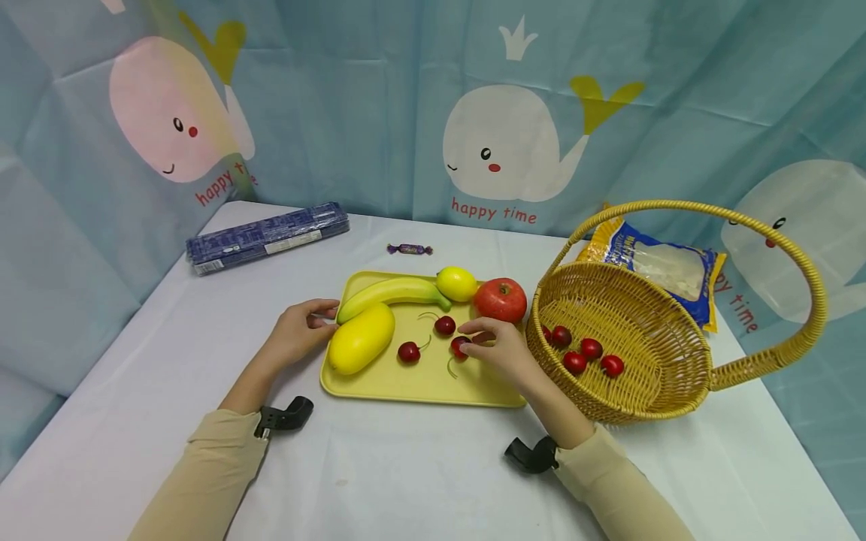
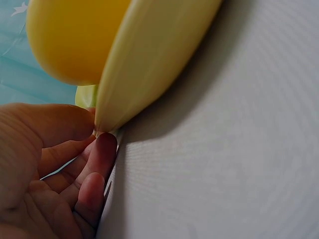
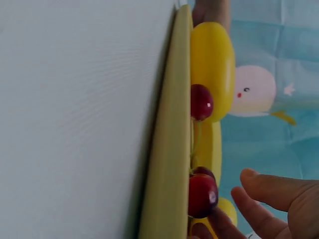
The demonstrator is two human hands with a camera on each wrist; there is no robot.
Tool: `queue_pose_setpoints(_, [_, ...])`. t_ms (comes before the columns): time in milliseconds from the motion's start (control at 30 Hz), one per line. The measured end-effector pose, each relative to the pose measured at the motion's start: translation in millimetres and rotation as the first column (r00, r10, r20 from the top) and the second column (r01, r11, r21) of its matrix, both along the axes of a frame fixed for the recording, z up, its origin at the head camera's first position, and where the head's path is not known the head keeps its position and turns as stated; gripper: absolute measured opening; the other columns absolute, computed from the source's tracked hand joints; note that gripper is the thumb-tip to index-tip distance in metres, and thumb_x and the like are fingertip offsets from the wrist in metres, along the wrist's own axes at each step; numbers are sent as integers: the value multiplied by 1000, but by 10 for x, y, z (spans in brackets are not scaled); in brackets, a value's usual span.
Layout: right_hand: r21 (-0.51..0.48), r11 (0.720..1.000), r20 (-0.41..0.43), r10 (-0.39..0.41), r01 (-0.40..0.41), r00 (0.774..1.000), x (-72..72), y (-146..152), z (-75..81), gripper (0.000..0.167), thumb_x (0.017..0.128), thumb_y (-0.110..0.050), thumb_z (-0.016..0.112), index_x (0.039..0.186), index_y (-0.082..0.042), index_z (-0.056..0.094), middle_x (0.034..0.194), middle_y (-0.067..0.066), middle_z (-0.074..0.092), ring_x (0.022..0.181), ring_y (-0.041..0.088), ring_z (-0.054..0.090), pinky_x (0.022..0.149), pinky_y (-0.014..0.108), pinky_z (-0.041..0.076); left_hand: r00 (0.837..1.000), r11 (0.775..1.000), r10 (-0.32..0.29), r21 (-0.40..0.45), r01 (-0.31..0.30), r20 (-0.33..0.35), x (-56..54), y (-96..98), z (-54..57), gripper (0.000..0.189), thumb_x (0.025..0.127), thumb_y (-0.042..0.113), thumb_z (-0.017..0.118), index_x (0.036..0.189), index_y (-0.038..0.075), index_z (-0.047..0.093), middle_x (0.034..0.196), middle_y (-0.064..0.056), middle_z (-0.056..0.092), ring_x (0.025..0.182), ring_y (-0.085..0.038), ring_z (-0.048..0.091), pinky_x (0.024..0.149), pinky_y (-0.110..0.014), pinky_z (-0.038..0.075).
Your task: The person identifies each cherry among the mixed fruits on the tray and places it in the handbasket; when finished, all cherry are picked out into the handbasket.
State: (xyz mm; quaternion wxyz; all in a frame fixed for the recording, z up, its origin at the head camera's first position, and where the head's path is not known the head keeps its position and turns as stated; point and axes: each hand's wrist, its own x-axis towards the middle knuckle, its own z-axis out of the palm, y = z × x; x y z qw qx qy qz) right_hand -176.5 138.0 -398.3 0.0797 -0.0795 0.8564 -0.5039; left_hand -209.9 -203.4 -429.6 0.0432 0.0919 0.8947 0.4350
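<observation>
My left hand (image 1: 301, 330) pinches the left edge of a yellow tray (image 1: 419, 385), thumb above the rim and fingers below it. Right beside that hand lie a yellow mango (image 1: 363, 340) and a banana (image 1: 387, 293) on the tray. Over the tray's right part, my right hand (image 1: 501, 346) reaches to a cherry (image 3: 202, 195); a fingertip is right at it, while the thumb stands apart. Two more cherries with stems, one near the middle (image 1: 444, 325) and one lower left (image 1: 409, 352), lie on the tray. A lemon (image 1: 457, 284) and a red apple (image 1: 500, 299) sit along its far edge.
A wicker basket (image 1: 676, 361) with a tall handle stands right of the tray, several cherries inside. Behind it lies a blue and yellow bag (image 1: 666, 267). A wrapped candy (image 1: 409, 249) and a long dark-blue package (image 1: 271, 237) lie at the back, before a whale-print curtain (image 1: 379, 113).
</observation>
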Motion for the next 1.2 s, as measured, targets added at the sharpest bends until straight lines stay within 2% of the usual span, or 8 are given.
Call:
queue_pose_setpoints(167, [99, 994, 8, 40, -41, 999, -23, -37, -59, 26, 78, -5, 72, 104, -6, 68, 95, 6, 66, 87, 18, 61, 79, 31, 47, 1000, 1000, 0, -4, 0, -4, -7, 4, 3, 46, 85, 9, 61, 129, -2, 51, 112, -19, 60, 84, -23, 59, 73, -31, 46])
queue_pose_setpoints(267, [166, 985, -6, 45, -44, 999, -20, -55, -71, 28, 77, -5, 73, 103, -11, 69, 97, 2, 65, 90, 16, 57, 83, 33, 44, 1000, 1000, -3, -7, 3, -10, -9, 9, 9, 46, 85, 9, 61, 128, -2, 51, 112, -19, 60, 84, -22, 59, 72, -30, 46])
queue_pose_setpoints(433, [189, 980, -20, 61, -56, 998, -9, -64, -83, 29, 77, -2, 71, 103, -13, 68, 101, 0, 63, 93, 17, 53, 85, 34, 41, 1000, 1000, -8, -9, 8, -12, -4, 16, 19, 46, 85, 9, 61, 128, -2, 51, 112, -19, 60, 82, -21, 58, 70, -28, 45])
queue_pose_setpoints(633, [154, 985, 2, 74, -74, 997, 25, -64, -68, 30, 76, 0, 71, 104, -10, 67, 94, 0, 65, 86, 15, 56, 78, 30, 44, 1000, 1000, -7, -9, 7, -5, 12, 18, 23, 46, 85, 9, 60, 128, -3, 51, 112, -19, 59, 82, -20, 57, 68, -27, 45])
queue_pose_setpoints(800, [125, 989, 10, 82, -82, 997, 49, -37, -22, 29, 77, -3, 71, 106, -7, 67, 95, 3, 65, 82, 15, 58, 73, 28, 48, 1000, 1000, -6, -5, 6, -2, 12, 25, 19, 46, 85, 9, 61, 128, -3, 51, 112, -19, 59, 82, -20, 58, 68, -26, 45])
queue_pose_setpoints(1000, [-13, 993, -42, 115, -115, 993, 148, 44, 225, 31, 80, -9, 71, 110, -3, 64, 98, 9, 65, 80, 19, 62, 70, 28, 51, 1000, 1000, -4, -12, 4, -5, 16, 18, 28, 46, 85, 9, 61, 128, -3, 50, 112, -20, 59, 83, -21, 58, 70, -28, 45])
queue_pose_setpoints(1200, [-155, 986, -62, 47, -56, 997, 307, 254, 482, 35, 82, -12, 69, 114, -4, 61, 105, 11, 62, 88, 21, 61, 76, 28, 50, 1000, 1000, -9, 4, 9, -3, 15, 19, 21, 47, 86, 9, 60, 129, -4, 49, 112, -21, 59, 82, -20, 59, 70, -28, 45])
